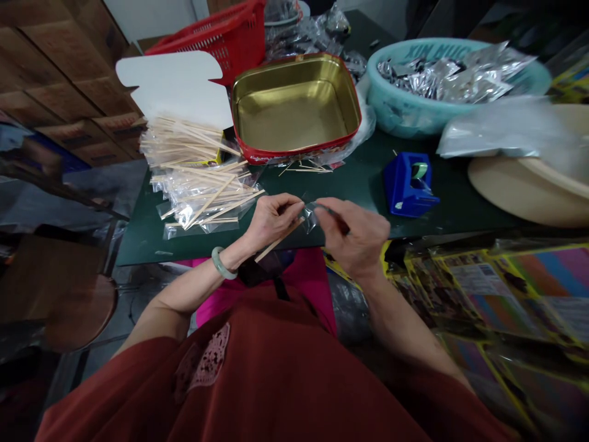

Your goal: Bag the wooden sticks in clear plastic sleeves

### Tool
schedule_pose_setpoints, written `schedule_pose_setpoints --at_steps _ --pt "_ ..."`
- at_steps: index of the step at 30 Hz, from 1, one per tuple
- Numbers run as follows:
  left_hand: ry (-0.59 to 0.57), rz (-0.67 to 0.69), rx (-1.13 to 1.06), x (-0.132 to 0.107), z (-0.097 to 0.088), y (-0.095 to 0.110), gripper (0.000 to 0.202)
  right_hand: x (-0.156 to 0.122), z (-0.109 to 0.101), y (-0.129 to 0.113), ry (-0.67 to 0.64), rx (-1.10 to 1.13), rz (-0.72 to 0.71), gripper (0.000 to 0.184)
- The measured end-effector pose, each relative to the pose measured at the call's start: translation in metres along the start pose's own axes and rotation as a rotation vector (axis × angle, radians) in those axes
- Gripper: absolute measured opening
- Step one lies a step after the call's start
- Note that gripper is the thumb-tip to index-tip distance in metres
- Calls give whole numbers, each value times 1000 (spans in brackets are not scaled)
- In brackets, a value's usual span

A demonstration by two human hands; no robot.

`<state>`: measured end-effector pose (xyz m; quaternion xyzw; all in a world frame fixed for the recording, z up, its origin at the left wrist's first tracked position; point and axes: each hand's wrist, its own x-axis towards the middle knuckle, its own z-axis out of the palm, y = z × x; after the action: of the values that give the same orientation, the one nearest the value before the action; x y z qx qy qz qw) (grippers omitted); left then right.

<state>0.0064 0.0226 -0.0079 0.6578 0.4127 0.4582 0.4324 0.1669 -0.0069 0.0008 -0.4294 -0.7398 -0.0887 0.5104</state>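
My left hand (273, 221) is closed in a pinch at the front edge of the table, with thin wooden sticks (278, 241) slanting out beneath the fingers. Between both hands stretches a small clear plastic bag (310, 216) around the sticks' upper end. My right hand (353, 233) pinches the bag's other side, slightly blurred. Left of my hands lies a heap of bagged wooden sticks (202, 178), partly inside a white-flapped box (179, 86). Straight ahead stands an open red tin (294, 150) with a gold inside. A few loose thin sticks (306, 169) lie before it.
A blue tape dispenser (409, 187) stands right of my hands. Behind it sits a turquoise basin (405, 113) of silvery packets, beside a beige basin (510, 190) with clear bags (501, 129). A red basket (216, 40) is at the back. Packaged goods (497, 294) are stacked lower right.
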Motion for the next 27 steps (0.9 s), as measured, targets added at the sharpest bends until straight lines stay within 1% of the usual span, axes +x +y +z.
schedule_pose_setpoints --at_steps 2,6,10,12,14,16,18,19,21,23,24,25,26,27 --pt "-15 79 26 -1 2 0 19 -3 4 -4 -42 -91 -41 15" --pt "-86 241 137 -3 3 2 22 -7 13 -6 -66 -215 -35 20" --pt "-165 324 323 -3 -1 7 28 -11 16 -5 -50 -278 -77 21" --pt "-216 344 387 -3 -2 10 32 -14 17 -3 -26 -264 -81 21" --pt "-260 346 416 -3 -2 12 31 -14 18 0 -22 -194 -58 19" --pt "-277 346 406 -4 -1 14 26 -12 18 4 -38 -86 -1 17" --pt "-275 340 355 -5 -1 15 22 -7 13 11 -37 -3 105 15" --pt "-271 329 316 -6 -2 15 21 -6 8 18 -19 18 181 13" --pt "-228 274 228 -6 -5 15 22 -9 -9 37 43 48 383 10" --pt "-127 175 125 -4 -11 14 21 -26 -33 63 57 149 589 11" --pt "-60 124 62 -3 -14 14 22 -41 -45 76 4 243 648 13" --pt "5 78 -4 -1 -18 13 23 -59 -56 89 -116 363 634 20" --pt "59 43 -66 0 -20 12 25 -79 -66 98 -276 408 567 26" --pt "100 20 -118 2 -22 12 28 -101 -72 103 -378 431 492 31"
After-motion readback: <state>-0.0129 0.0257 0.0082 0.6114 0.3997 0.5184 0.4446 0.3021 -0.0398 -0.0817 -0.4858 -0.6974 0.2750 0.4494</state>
